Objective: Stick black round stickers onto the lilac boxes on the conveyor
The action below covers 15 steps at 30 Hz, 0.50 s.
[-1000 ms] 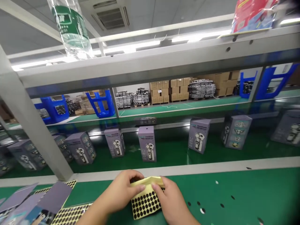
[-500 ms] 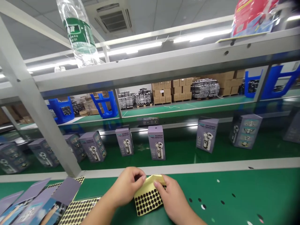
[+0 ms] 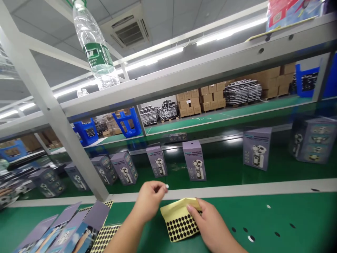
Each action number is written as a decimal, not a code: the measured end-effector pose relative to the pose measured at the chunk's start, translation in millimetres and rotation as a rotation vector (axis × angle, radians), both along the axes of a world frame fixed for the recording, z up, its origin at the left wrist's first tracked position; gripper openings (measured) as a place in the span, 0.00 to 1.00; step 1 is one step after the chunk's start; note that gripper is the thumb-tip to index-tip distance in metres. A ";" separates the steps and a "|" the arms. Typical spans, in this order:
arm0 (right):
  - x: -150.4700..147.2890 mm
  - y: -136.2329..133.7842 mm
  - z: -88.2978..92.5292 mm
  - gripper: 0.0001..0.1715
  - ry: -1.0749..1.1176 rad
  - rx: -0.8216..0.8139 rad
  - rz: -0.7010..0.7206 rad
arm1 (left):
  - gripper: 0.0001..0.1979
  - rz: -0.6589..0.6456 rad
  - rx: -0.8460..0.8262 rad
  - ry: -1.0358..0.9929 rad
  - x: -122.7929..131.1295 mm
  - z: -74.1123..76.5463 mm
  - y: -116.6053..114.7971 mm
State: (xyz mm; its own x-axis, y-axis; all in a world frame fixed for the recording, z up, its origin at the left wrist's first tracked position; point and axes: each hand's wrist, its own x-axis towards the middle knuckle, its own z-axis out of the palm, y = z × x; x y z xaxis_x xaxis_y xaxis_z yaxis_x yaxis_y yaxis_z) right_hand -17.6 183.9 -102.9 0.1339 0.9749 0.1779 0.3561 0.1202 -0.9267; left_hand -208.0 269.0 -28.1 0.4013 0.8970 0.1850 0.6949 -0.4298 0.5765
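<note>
Left hand (image 3: 150, 203) pinching small white disc (image 3: 166, 186); right hand (image 3: 213, 225) gripping yellow-backed sticker sheet (image 3: 177, 207), many black dots (image 3: 182, 225) left; finished-looking boxes (image 3: 194, 160) upright on belt.

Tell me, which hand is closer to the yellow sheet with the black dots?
Right. The right hand touches the yellow-backed sheet of black dots at its right edge. The left hand, pinching a small white dot, is apart from the sheet, up and to its left.

Purple boxes (image 3: 194, 160) and a bottle label (image 3: 95, 56) show illegible print.
</note>
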 end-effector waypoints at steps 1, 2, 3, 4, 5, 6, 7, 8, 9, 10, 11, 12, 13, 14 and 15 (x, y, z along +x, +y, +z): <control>-0.1 0.3 -0.3 0.19 0.016 -0.011 0.008 | 0.20 0.065 0.060 0.040 -10.0 13.2 10.9; -0.2 0.6 -0.9 0.20 0.029 -0.021 0.015 | 0.21 0.132 0.125 0.090 -21.8 29.3 23.7; -0.3 0.9 -1.7 0.20 0.039 -0.029 0.019 | 0.22 0.204 0.196 0.145 -34.6 47.1 37.9; -0.5 1.2 -2.6 0.19 0.045 -0.037 0.021 | 0.20 0.263 0.266 0.203 -47.6 65.4 52.9; -0.6 1.6 -3.7 0.19 0.049 -0.044 0.027 | 0.19 0.316 0.333 0.269 -60.1 82.9 68.2; -0.6 2.0 -4.7 0.19 0.053 -0.048 0.035 | 0.17 0.357 0.376 0.340 -71.6 98.3 82.9; -0.6 2.5 -5.6 0.19 0.056 -0.050 0.042 | 0.16 0.378 0.392 0.412 -81.5 110.8 96.4; -0.5 3.1 -6.4 0.18 0.059 -0.052 0.048 | 0.16 0.381 0.390 0.481 -89.7 120.1 108.1; -0.5 3.7 -7.0 0.18 0.064 -0.051 0.052 | 0.15 0.370 0.374 0.546 -96.2 126.3 117.7; -0.3 4.2 -7.5 0.18 0.071 -0.048 0.053 | 0.15 0.349 0.351 0.604 -101.0 129.9 125.0; -0.3 4.7 -7.9 0.18 0.080 -0.044 0.050 | 0.15 0.324 0.327 0.653 -104.3 131.6 130.0; -0.2 5.0 -8.0 0.18 0.089 -0.042 0.046 | 0.15 0.298 0.305 0.691 -106.1 132.2 132.7; -0.3 5.1 -8.1 0.18 0.096 -0.040 0.044 | 0.15 0.274 0.288 0.720 -106.5 132.3 133.1; -0.4 5.0 -7.9 0.18 0.103 -0.036 0.043 | 0.14 0.253 0.280 0.737 -105.4 132.2 131.3; -0.6 4.7 -7.6 0.18 0.108 -0.031 0.043 | 0.12 0.236 0.281 0.744 -102.8 131.8 127.2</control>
State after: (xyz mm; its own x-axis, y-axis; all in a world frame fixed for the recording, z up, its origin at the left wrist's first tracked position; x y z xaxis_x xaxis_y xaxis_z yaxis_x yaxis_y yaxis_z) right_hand -18.2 188.6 -110.5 0.1081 0.9850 0.1348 0.2493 0.1044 -0.9628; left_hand -310.8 396.2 103.8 0.3146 0.9329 0.1751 0.9423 -0.2846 -0.1763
